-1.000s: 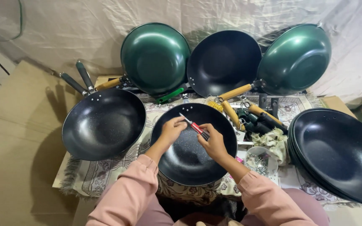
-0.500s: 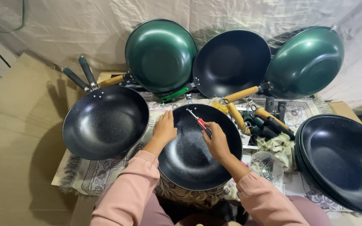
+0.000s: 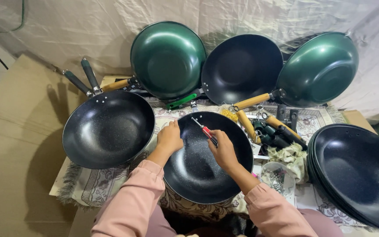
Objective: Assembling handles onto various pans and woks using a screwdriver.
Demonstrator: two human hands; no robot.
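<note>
Our left hand [image 3: 169, 138] clasps the rim of the dark wok [image 3: 198, 166]. Our right hand [image 3: 223, 149] pinches a red-handled screwdriver [image 3: 204, 131] over its bowl.

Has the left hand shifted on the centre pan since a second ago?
Yes. The left hand has slid from the far rim toward the near-left rim of the centre pan, away from the screwdriver.

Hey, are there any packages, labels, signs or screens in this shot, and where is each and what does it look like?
No labels, signs or screens show.
Clear plastic container: right of the pan in hand, by the right forearm; round, see-through, holding small metal bits.
Cardboard sheets: left of the table; flat, plain brown.
Cardboard box corner: far right behind the stacked pans; brown.
</note>
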